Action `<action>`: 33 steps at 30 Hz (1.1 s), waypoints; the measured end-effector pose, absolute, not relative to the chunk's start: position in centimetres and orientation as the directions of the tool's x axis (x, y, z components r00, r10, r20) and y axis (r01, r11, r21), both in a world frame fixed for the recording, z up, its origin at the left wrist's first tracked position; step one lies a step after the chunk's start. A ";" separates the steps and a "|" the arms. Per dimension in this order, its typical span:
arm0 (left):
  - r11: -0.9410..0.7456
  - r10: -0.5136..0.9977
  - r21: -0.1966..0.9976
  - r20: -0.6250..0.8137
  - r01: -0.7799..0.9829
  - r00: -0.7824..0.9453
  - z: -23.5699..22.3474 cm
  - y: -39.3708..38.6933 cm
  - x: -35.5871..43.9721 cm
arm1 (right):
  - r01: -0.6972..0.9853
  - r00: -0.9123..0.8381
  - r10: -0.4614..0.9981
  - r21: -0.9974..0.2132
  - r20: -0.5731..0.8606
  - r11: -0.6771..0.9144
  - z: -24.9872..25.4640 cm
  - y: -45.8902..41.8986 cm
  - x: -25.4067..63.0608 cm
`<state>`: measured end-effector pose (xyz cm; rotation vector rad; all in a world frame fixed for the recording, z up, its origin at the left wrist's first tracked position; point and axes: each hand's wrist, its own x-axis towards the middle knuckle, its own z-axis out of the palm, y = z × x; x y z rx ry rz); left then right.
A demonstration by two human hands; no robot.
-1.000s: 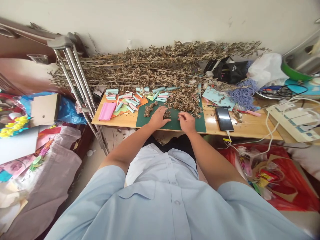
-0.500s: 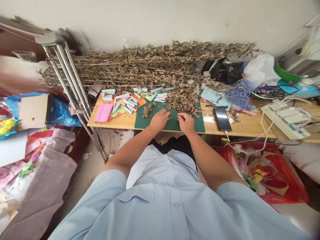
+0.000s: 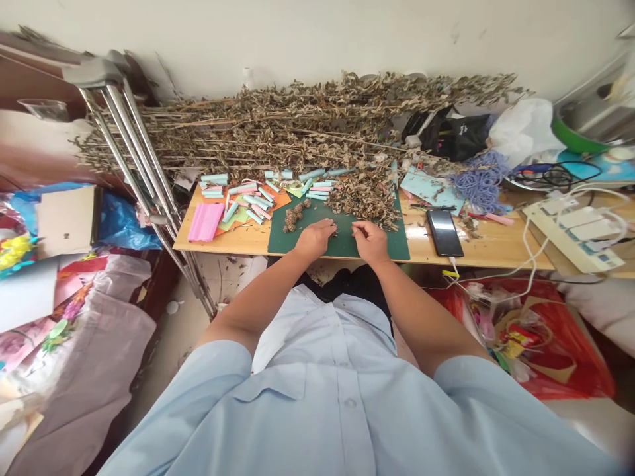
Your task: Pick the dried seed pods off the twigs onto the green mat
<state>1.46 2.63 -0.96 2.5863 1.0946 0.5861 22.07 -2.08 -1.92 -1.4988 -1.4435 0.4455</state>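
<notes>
My left hand (image 3: 315, 239) rests low over the green cutting mat (image 3: 343, 248), its fingers drawn together and curled inward. A few dried leaf bits show at its fingertips; what lies under them is hidden. Across a small gap, my right hand (image 3: 371, 242) is closed in a pinch, thumb against the bent fingers, and anything between them is too small to name. Just beyond it spreads a heap of crumbled dried leaves (image 3: 367, 198). Several rolled brown leaf balls (image 3: 296, 216) lie in a cluster on the mat, left of my left hand.
Blue and pink paper rolls (image 3: 248, 198) and a pink paper stack (image 3: 206, 222) lie at left. Dried plant stalks (image 3: 278, 125) line the wall. A charging phone (image 3: 444, 233), purple yarn (image 3: 480, 180) and a power strip (image 3: 570, 231) are at right. Metal crutches (image 3: 143, 158) lean at the table's left.
My left hand's fingers have curled in more, from a flatter, stretched pose. My right hand keeps its pinch in nearly the same place. The view has shifted slightly.
</notes>
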 end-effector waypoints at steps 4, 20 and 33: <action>-0.663 0.744 0.411 0.269 0.626 0.612 -1.1 2.6 1.5 | 0.605 0.071 0.936 -0.761 0.345 0.235 -1.4 -1.6 22.1; -0.712 0.701 0.376 0.416 0.592 0.579 -1.8 2.7 1.7 | 0.621 -0.053 0.945 -0.731 0.322 0.284 -1.5 -1.0 21.5; -0.685 0.728 0.456 0.390 0.568 0.565 -0.7 1.9 1.5 | 0.529 0.134 0.959 -0.836 0.250 0.144 -1.0 -2.0 21.7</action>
